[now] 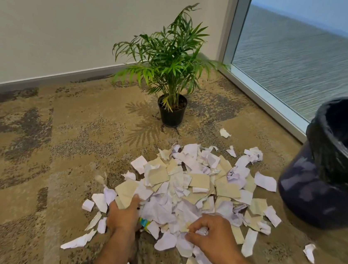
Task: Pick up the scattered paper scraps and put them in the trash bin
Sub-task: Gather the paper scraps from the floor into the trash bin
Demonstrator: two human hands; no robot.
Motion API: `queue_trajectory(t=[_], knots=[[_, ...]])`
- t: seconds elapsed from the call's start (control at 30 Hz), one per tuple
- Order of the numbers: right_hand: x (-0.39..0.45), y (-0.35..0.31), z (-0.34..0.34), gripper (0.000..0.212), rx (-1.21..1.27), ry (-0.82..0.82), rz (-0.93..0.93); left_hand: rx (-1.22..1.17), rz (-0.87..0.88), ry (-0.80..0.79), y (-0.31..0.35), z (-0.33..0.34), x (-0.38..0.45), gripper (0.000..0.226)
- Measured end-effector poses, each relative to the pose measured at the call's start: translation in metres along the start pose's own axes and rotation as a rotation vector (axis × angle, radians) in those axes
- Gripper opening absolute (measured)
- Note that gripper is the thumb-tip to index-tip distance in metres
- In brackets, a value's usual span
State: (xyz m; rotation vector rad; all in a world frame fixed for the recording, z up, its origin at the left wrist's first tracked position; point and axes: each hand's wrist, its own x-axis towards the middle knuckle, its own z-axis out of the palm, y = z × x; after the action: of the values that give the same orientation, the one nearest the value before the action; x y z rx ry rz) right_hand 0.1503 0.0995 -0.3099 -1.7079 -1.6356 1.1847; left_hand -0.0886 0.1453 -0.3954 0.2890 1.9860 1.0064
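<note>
Meanwhile, the right hand (pixel 209 233) curls around crumpled white scraps at the near edge of the heaped white and beige torn-paper pile (pixel 193 184); the left hand (pixel 123 213) presses flat beside it. Nearer the right hand, a black-lined dark plastic trash bin (pixel 313 191) stands off to that side.

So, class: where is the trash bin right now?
In the head view, the trash bin, lined with a black bag, stands on the carpet at the right edge, beside the paper scraps and near the window.
</note>
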Motion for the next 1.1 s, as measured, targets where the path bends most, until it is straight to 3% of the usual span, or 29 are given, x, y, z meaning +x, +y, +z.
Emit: queue_trajectory(t=[0.1, 0.2, 0.27, 0.37, 0.53, 0.73, 0.93, 1.03, 1.1], knots=[[-0.002, 0.002, -0.005, 0.031, -0.022, 0.008, 0.002, -0.081, 0.022, 0.0, 0.0, -0.002, 0.0, 0.046], [0.0, -0.002, -0.019, 0.031, -0.015, 0.051, -0.015, -0.028, 0.143, 0.035, 0.012, -0.006, -0.016, 0.038], [0.004, -0.011, -0.035, 0.028, -0.04, 0.093, -0.055, -0.001, 0.285, 0.016, 0.026, -0.007, -0.037, 0.018], [0.01, -0.036, -0.071, 0.017, -0.035, 0.184, -0.099, 0.033, 0.545, -0.038, 0.062, -0.002, -0.081, 0.024], [0.012, -0.091, -0.161, 0.007, 0.053, 0.357, -0.151, -0.083, 0.78, -0.263, 0.134, 0.031, -0.154, 0.004], [-0.004, -0.112, -0.294, 0.028, 0.279, 0.741, -0.188, -0.167, 1.04, -0.613, 0.215, 0.108, -0.262, 0.004], [-0.009, -0.073, -0.39, 0.019, 0.257, 0.936, -0.004, -0.102, 1.055, -0.841, 0.245, 0.213, -0.359, 0.013], [-0.011, -0.042, -0.407, 0.017, -0.002, 0.895, 0.199, 0.11, 0.884, -0.975, 0.231, 0.257, -0.387, 0.012], [-0.013, -0.029, -0.408, 0.015, -0.109, 0.768, 0.34, 0.233, 0.698, -1.147, 0.222, 0.271, -0.393, 0.027]])
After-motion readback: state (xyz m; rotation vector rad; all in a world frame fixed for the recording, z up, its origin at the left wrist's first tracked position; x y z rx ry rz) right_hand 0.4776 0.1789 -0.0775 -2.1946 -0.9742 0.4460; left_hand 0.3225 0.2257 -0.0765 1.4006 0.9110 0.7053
